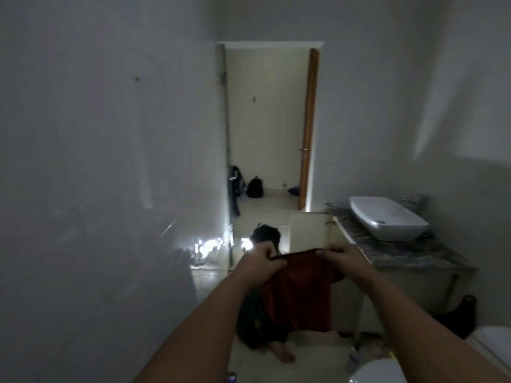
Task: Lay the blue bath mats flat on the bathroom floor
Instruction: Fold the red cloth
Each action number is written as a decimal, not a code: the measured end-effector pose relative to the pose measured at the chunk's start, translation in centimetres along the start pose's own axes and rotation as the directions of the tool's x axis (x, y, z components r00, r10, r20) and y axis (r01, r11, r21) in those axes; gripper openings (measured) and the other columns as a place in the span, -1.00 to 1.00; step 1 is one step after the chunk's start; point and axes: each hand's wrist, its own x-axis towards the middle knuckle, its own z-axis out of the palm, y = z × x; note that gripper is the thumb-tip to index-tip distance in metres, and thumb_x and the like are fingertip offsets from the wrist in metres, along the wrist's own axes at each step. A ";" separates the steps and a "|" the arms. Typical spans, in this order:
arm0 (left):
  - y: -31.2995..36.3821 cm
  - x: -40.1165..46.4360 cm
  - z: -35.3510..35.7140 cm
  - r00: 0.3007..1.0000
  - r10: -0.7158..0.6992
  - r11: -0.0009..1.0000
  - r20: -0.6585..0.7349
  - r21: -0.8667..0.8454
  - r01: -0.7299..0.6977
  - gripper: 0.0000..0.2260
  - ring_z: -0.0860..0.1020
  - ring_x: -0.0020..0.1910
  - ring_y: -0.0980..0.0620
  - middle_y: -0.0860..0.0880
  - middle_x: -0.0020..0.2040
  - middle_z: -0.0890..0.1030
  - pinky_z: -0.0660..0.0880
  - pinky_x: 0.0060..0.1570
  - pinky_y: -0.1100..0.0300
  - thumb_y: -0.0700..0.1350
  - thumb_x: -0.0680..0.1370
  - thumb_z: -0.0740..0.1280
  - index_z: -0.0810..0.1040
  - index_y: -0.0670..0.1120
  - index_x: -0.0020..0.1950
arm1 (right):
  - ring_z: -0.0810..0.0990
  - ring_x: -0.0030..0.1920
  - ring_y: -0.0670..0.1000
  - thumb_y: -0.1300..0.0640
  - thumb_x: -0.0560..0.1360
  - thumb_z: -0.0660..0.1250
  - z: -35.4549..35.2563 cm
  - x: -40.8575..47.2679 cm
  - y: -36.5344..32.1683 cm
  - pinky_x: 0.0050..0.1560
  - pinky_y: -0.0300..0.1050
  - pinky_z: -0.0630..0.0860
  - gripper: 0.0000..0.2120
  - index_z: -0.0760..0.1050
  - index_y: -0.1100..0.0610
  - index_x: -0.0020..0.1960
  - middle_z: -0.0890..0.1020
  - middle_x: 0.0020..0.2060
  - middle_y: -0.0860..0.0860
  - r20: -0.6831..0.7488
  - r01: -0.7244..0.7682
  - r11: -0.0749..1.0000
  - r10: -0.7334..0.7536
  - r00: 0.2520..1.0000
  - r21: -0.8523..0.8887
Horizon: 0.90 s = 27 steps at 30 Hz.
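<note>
Beside the vanity counter (pixel 392 251), the left hand (pixel 262 259) and right hand (pixel 338 255) each pinched the top edge of a dark red cloth (pixel 298 294), which hung straight down between them. No blue bath mat showed; the floor (pixel 257 363) lay below both hands, neither nearer.

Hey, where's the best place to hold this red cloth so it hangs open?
Keep to the top edge of the red cloth, from above. The left hand and right hand already pinch it there, spread apart, so the rest hangs straight down and looks mostly unfolded.

no text, label or number readable — too dim.
</note>
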 end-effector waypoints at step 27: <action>16.1 -24.8 -30.2 0.483 0.479 0.371 -0.733 0.668 0.646 -0.82 0.63 -0.15 -0.09 0.07 0.07 0.59 0.59 -0.24 -0.01 -0.16 0.59 0.31 0.54 0.06 0.15 | 0.65 -0.39 0.19 -0.02 0.44 0.55 26.5 -7.7 -33.7 -0.37 0.17 0.65 -0.66 0.64 0.28 -0.22 0.65 -0.37 0.26 0.487 0.500 0.599 -0.800 0.349 0.625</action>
